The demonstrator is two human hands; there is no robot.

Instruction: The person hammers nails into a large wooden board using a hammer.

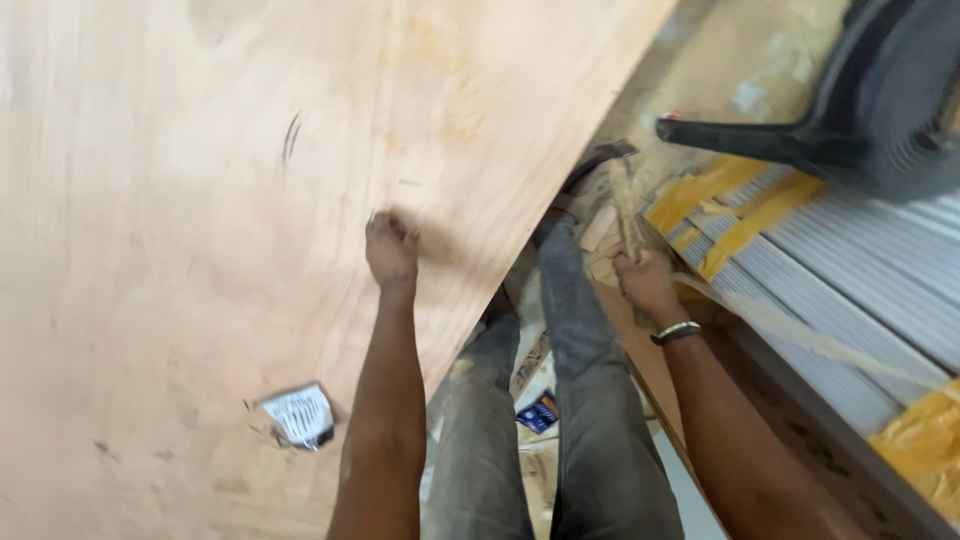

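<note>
left hand [391, 247] is balled up against the big plywood sheet [200, 200], fingers curled shut, holding nothing i can see. right hand [645, 282] grips a wooden-handled hammer [622, 200] just past the sheet's edge.

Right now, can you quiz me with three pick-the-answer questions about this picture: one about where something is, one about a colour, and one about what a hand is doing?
1. Where is the torn paper label?
A. on the plywood sheet
B. on the chair
C. on the hammer

2. What colour is the tape across the stacked grey panels?
A. blue
B. yellow
C. green

3. What is the right hand doing?
A. lying open and flat
B. gripping a hammer's wooden handle
C. holding a cup

Answers:
1. A, the label sticks to the plywood sheet beside the left forearm.
2. B, the tape on the panels is yellow.
3. B, the right hand is closed round the hammer, while the left hand is a fist on the sheet.
</note>
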